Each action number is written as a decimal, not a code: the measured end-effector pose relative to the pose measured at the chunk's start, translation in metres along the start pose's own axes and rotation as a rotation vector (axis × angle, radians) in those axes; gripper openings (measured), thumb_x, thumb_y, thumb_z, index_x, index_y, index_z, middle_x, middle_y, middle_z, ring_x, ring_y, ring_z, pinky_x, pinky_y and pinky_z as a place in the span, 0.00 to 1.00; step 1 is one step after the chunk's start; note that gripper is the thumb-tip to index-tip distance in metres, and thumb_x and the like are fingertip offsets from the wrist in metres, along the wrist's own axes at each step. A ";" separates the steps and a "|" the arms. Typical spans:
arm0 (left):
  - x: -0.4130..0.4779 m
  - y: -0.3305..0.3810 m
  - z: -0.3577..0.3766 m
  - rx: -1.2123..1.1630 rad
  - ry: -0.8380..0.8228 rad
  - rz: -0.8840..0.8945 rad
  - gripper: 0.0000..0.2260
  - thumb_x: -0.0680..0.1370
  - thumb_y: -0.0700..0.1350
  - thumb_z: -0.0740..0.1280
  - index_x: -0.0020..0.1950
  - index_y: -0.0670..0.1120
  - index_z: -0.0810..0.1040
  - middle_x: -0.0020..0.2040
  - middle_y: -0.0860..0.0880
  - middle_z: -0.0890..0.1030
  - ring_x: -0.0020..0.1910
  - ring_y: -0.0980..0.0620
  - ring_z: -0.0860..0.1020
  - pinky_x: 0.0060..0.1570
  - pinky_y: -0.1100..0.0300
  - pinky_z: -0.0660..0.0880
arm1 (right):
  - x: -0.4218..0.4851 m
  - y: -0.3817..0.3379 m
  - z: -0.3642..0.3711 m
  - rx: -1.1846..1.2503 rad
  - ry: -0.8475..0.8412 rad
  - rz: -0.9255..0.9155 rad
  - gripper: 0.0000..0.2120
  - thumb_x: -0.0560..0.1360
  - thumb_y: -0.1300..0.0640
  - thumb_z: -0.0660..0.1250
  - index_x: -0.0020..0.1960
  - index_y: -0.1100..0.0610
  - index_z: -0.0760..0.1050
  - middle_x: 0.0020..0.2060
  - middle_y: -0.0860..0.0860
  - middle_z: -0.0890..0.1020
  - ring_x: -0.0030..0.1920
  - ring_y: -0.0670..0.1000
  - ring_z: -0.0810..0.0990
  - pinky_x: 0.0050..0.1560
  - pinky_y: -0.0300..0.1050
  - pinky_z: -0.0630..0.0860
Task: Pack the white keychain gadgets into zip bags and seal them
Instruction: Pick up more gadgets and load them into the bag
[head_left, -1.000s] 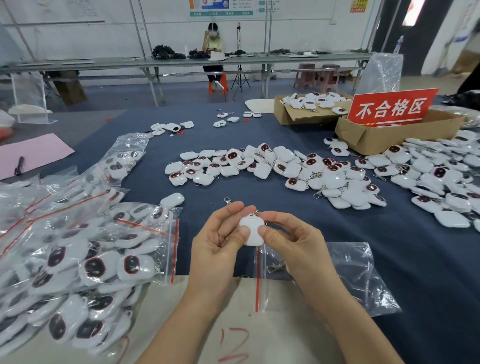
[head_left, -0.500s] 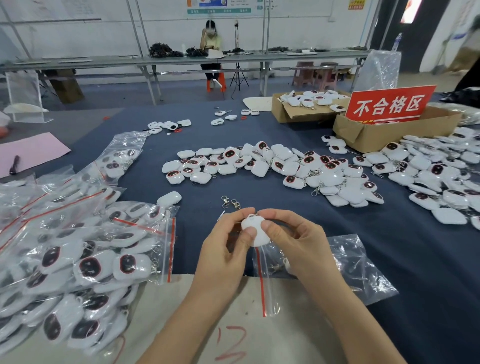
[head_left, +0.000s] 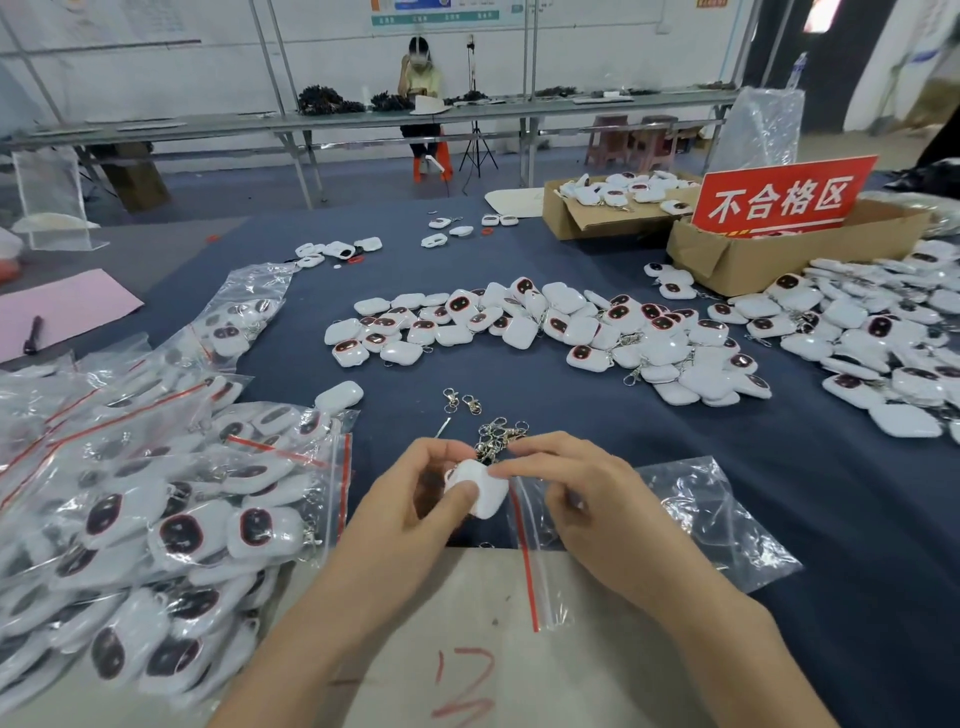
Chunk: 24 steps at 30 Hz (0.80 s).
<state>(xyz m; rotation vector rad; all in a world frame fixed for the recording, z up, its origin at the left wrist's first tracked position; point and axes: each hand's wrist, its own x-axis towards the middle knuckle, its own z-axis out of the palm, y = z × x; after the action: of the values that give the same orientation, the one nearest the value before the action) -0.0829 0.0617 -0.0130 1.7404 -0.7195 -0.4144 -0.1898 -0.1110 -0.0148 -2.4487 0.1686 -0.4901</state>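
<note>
Both hands pinch the gadget (head_left: 480, 488), left hand (head_left: 410, 514) with thumb on its face, right hand (head_left: 587, 509) at its top edge, above a zip bag (head_left: 701, 525) lying on the blue cloth (head_left: 550, 410). Clasps (head_left: 496, 436) sit just beyond, loose gadgets (head_left: 545, 327) farther back, filled bags (head_left: 156, 493) heaped left; a person (head_left: 422, 78) sits at the far bench (head_left: 571, 106)
</note>
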 end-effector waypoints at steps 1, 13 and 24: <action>0.000 -0.001 -0.002 0.063 0.021 0.037 0.10 0.81 0.41 0.68 0.54 0.57 0.78 0.47 0.57 0.84 0.46 0.54 0.82 0.47 0.66 0.75 | 0.000 0.001 0.000 -0.009 0.007 0.002 0.29 0.75 0.73 0.59 0.54 0.41 0.84 0.62 0.38 0.78 0.57 0.46 0.77 0.57 0.40 0.72; -0.025 -0.009 -0.011 0.389 0.131 0.487 0.11 0.74 0.39 0.70 0.47 0.56 0.80 0.53 0.61 0.82 0.55 0.58 0.78 0.52 0.70 0.72 | -0.001 -0.008 0.009 -0.146 0.045 -0.076 0.23 0.73 0.70 0.66 0.31 0.44 0.68 0.58 0.40 0.80 0.53 0.45 0.76 0.49 0.31 0.65; -0.030 -0.003 0.019 0.322 -0.101 0.493 0.07 0.78 0.43 0.70 0.50 0.56 0.83 0.52 0.59 0.78 0.49 0.55 0.80 0.50 0.67 0.74 | -0.002 -0.016 0.010 0.135 0.160 0.066 0.24 0.73 0.73 0.61 0.29 0.46 0.71 0.53 0.38 0.80 0.50 0.40 0.80 0.46 0.34 0.72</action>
<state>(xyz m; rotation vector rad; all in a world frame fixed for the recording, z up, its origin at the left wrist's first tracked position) -0.1164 0.0677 -0.0238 1.7663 -1.3063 -0.0451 -0.1875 -0.0924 -0.0132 -2.2646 0.2736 -0.6475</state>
